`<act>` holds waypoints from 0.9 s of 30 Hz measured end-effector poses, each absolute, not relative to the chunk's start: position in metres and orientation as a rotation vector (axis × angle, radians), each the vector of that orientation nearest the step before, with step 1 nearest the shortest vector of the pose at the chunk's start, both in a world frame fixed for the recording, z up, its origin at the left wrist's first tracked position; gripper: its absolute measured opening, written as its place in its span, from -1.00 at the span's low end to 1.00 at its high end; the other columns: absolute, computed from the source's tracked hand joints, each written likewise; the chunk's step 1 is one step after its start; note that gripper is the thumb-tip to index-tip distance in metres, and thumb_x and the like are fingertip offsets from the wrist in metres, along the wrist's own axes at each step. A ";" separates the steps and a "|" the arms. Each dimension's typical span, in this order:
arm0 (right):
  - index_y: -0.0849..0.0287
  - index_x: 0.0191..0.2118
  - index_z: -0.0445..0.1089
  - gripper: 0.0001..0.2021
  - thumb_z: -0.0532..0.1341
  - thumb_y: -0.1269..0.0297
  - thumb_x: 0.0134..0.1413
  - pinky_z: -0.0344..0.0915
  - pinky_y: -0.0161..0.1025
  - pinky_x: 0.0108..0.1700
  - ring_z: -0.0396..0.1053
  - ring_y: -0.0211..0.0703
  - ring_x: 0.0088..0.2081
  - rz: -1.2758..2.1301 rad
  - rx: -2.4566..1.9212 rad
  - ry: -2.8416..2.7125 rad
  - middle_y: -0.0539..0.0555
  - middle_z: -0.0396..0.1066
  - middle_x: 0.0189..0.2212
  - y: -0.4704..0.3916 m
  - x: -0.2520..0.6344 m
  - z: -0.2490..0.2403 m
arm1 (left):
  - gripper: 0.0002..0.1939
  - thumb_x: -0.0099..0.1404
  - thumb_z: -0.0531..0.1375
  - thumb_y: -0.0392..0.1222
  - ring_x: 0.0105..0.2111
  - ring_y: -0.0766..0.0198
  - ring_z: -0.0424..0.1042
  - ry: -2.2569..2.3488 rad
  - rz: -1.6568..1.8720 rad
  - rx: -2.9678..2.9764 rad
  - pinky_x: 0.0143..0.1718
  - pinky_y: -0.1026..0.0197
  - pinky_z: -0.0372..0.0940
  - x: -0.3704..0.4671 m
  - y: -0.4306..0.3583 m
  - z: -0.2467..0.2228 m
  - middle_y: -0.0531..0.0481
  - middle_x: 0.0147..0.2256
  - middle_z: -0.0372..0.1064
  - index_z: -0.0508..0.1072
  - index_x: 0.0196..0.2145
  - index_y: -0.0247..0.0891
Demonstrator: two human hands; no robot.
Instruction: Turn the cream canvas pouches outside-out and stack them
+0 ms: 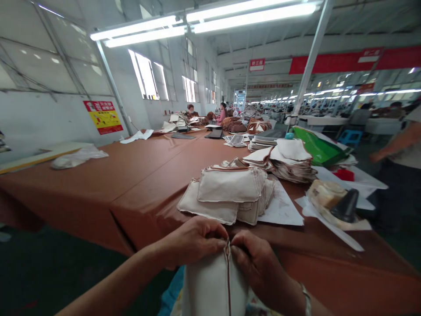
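A cream-white fabric piece (207, 285) with a brown-edged seam down its middle hangs at the near edge of the table, over my lap. My left hand (200, 239) pinches its top just left of the seam. From the right, my right hand (251, 259) grips the other side of the seam at the same height, and the two hands almost meet. Both sets of fingers are closed on the fabric. Just beyond my hands lies a stack of similar cream pieces (230, 186) with brown edges. Fingertips partly hide the top of the seam.
A brown-covered table (144, 162) stretches away ahead. More stacked pieces (292, 160), a green bag (319, 145) and a black cone-shaped object (345, 206) lie to the right. A person (403, 153) stands at the right edge; others sit far back.
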State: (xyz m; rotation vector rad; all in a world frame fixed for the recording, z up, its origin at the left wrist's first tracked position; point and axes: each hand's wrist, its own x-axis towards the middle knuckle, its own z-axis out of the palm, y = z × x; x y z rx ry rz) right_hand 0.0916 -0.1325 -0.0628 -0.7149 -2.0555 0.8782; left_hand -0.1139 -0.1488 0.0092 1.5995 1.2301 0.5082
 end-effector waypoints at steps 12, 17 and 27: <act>0.15 -0.28 0.17 -0.83 -0.08 0.46 0.33 0.12 -0.24 -0.37 0.23 -0.17 -0.44 0.314 -0.538 -2.290 0.02 0.26 -0.44 -0.115 0.103 -0.035 | -0.63 0.12 0.34 0.06 -0.53 0.42 0.11 1.033 0.549 1.289 -0.54 0.38 0.00 -0.105 -0.141 0.018 0.09 -0.49 0.21 0.42 -0.39 -0.35; 0.14 -0.37 0.16 -0.72 -0.04 0.17 0.39 0.16 -0.34 -0.41 0.17 -0.24 -0.44 1.222 -0.716 -2.062 -0.04 0.19 -0.49 -0.120 0.105 -0.043 | -0.61 0.10 0.36 0.04 -0.54 0.44 0.13 0.866 0.533 1.152 -0.50 0.38 0.05 -0.098 -0.151 0.006 0.05 -0.46 0.27 0.48 -0.33 -0.38; 0.17 0.03 0.28 -0.71 0.08 0.53 0.22 0.31 -0.20 -0.26 0.31 -0.08 -0.26 0.445 -0.451 -2.244 0.17 0.32 -0.25 -0.127 0.127 -0.034 | -0.63 0.16 0.33 0.02 -0.47 0.38 0.24 0.873 0.626 1.097 -0.41 0.36 0.14 -0.095 -0.157 -0.001 -0.02 -0.38 0.35 0.52 -0.23 -0.37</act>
